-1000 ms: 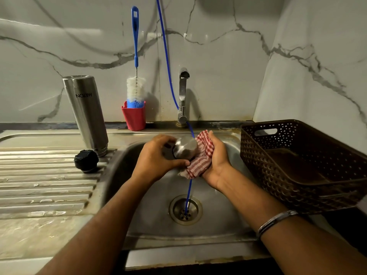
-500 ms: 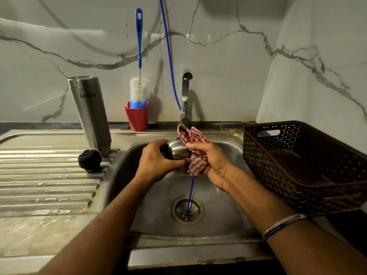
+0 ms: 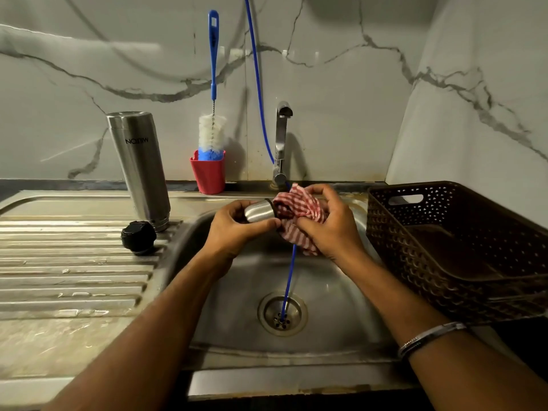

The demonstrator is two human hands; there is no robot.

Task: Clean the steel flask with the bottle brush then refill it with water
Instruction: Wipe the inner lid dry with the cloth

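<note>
— What are we seeing carrying everything here?
— We are looking at a steel sink unit running along the marble wall, its ribbed draining board lying to the left of the basin.
— And what are we finding on it?
— A steel flask is standing inverted at the board's back edge, with a black cap sitting just beside its base. A red cup is standing on the back ledge, a bottle brush sticking up out of it. A brown basket is resting to the right of the basin
</note>
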